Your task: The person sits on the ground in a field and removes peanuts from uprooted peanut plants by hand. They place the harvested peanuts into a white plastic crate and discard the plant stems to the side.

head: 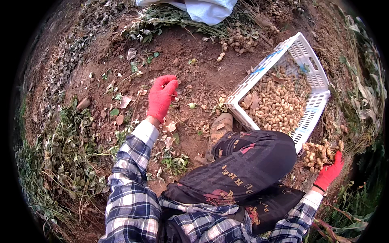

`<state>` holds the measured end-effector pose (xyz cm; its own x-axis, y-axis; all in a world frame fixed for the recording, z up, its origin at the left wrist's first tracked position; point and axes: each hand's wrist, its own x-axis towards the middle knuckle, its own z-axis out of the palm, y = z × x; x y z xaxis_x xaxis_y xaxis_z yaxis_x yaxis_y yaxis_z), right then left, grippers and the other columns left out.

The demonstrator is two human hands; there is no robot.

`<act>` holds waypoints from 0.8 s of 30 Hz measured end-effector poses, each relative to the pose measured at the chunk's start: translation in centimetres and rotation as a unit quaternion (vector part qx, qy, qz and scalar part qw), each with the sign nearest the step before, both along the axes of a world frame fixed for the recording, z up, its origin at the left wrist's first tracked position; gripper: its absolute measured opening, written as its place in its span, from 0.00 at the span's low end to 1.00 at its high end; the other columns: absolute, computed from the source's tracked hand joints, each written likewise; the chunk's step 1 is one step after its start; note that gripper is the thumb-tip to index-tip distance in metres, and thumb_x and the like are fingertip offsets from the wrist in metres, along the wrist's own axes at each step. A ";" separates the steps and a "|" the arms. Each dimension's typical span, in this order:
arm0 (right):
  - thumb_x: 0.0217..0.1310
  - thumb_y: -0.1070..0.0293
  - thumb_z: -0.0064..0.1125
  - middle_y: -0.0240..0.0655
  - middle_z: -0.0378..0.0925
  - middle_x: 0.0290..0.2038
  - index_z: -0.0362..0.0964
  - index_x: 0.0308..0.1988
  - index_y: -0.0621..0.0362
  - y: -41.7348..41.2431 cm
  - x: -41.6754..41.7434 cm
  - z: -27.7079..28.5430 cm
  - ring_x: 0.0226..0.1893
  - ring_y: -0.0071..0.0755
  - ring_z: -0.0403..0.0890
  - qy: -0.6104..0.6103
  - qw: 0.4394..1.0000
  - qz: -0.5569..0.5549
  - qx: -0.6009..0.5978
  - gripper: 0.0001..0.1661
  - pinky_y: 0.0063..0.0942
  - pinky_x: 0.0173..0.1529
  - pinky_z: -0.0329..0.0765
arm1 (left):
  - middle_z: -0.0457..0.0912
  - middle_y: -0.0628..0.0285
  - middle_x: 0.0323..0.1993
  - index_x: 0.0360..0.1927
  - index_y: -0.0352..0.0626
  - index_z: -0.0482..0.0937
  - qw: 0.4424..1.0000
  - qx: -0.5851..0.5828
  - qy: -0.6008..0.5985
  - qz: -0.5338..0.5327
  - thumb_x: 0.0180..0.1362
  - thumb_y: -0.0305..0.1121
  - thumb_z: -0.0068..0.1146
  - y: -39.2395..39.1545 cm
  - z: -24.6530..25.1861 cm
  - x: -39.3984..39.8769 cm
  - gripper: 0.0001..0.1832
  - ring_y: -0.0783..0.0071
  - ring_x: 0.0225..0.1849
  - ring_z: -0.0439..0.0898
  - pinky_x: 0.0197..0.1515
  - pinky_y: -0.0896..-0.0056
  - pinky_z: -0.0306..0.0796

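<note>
My left hand [163, 97], in a red glove, hovers over bare soil left of centre. Its fingers are curled in towards the thumb, and nothing sizeable shows between them. Far to the right, my right hand [330, 171], gloved in red too, is around a bunch of unshelled peanuts [316, 155]; its fingers are partly hidden by the pods. This bunch is just outside the near right corner of a white plastic crate [314, 106]. Many loose peanuts in their shells [273, 103] lie inside the crate, with a few dry leaves among them.
My bent knee [273, 148] and muddy shoe [220, 124] are close against the crate. Pulled peanut plants with pods [240, 39] lie beyond, beside a white sack [209, 10]. Leafy plants [70, 145] are heaped at left; green plants [349, 194] border the right.
</note>
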<state>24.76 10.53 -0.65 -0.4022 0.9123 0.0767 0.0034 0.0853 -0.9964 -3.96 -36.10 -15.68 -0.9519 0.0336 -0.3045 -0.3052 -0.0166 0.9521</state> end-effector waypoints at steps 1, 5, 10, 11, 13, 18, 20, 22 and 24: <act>0.57 0.67 0.57 0.41 0.71 0.47 0.63 0.50 0.66 -0.5 -0.2 -0.1 0.45 0.35 0.76 0.010 0.999 -0.032 0.002 0.23 0.31 0.47 0.75 | 0.75 0.70 0.25 0.41 0.43 0.74 0.998 0.016 0.011 -0.058 0.55 0.32 0.54 2.5 2.8 0.3 0.11 0.85 0.21 0.71 0.23 0.83 0.65; 0.54 0.69 0.59 0.41 0.71 0.47 0.63 0.51 0.66 -0.9 -0.9 -0.2 0.43 0.35 0.76 0.039 0.998 -0.033 0.020 0.26 0.32 0.46 0.74 | 0.76 0.60 0.46 0.57 0.42 0.67 0.923 0.126 0.038 -0.362 0.58 0.36 0.52 11.3 11.0 0.2 0.23 0.81 0.28 0.76 0.28 0.82 0.68; 0.48 0.65 0.65 0.41 0.70 0.48 0.62 0.51 0.72 -1.6 -1.5 0.4 0.45 0.32 0.72 0.015 0.994 -0.053 0.091 0.34 0.26 0.51 0.67 | 0.65 0.58 0.59 0.62 0.43 0.61 0.872 -0.055 0.291 -0.389 0.57 0.36 0.54 18.7 14.1 -0.2 0.29 0.73 0.50 0.72 0.48 0.74 0.69; 0.47 0.65 0.65 0.41 0.71 0.47 0.62 0.51 0.72 -2.4 -1.9 1.4 0.44 0.31 0.72 0.034 0.996 -0.015 0.079 0.34 0.26 0.51 0.66 | 0.65 0.58 0.59 0.62 0.42 0.61 0.857 -0.061 0.319 -0.401 0.58 0.35 0.54 19.7 15.0 0.3 0.29 0.72 0.54 0.70 0.52 0.73 0.67; 0.46 0.66 0.66 0.36 0.74 0.43 0.68 0.47 0.67 -2.9 -2.2 1.5 0.42 0.28 0.72 0.061 0.995 -0.035 0.066 0.28 0.24 0.49 0.66 | 0.66 0.59 0.58 0.61 0.39 0.61 0.847 0.055 0.254 -0.464 0.59 0.34 0.51 21.1 18.1 2.3 0.27 0.72 0.57 0.67 0.58 0.72 0.62; 0.43 0.65 0.67 0.47 0.70 0.50 0.61 0.53 0.74 -3.3 -3.7 2.3 0.50 0.36 0.70 0.027 0.999 0.017 0.043 0.40 0.27 0.54 0.65 | 0.66 0.56 0.59 0.62 0.35 0.59 0.754 0.041 0.198 -0.624 0.59 0.43 0.50 27.2 20.9 5.2 0.32 0.70 0.60 0.64 0.61 0.69 0.57; 0.45 0.65 0.66 0.44 0.73 0.47 0.63 0.52 0.72 -3.1 -4.4 2.2 0.48 0.34 0.72 0.057 0.995 0.087 0.005 0.36 0.26 0.52 0.67 | 0.65 0.56 0.59 0.62 0.35 0.58 0.729 0.045 0.206 -0.651 0.58 0.47 0.51 29.8 21.0 6.6 0.35 0.69 0.60 0.63 0.62 0.69 0.55; 0.48 0.64 0.64 0.40 0.75 0.43 0.67 0.50 0.68 -5.0 -4.8 3.6 0.45 0.31 0.74 0.059 0.988 0.141 0.018 0.30 0.24 0.50 0.68 | 0.67 0.56 0.58 0.61 0.33 0.59 0.681 0.121 0.219 -0.688 0.58 0.50 0.51 31.9 21.0 8.1 0.36 0.70 0.59 0.64 0.61 0.69 0.55; 0.51 0.61 0.61 0.41 0.75 0.44 0.67 0.50 0.67 -4.9 -5.6 2.5 0.46 0.31 0.73 0.044 0.982 0.182 0.040 0.29 0.25 0.51 0.68 | 0.68 0.57 0.56 0.59 0.34 0.61 0.678 0.069 0.207 -0.702 0.54 0.51 0.54 33.6 19.8 7.5 0.37 0.70 0.57 0.65 0.60 0.69 0.57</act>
<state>19.12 5.64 1.80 -0.6886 0.6996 0.1909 -0.1280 0.1419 -0.9816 3.57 -2.55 4.15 0.0442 0.9960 0.0778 0.1812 -0.0845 0.9798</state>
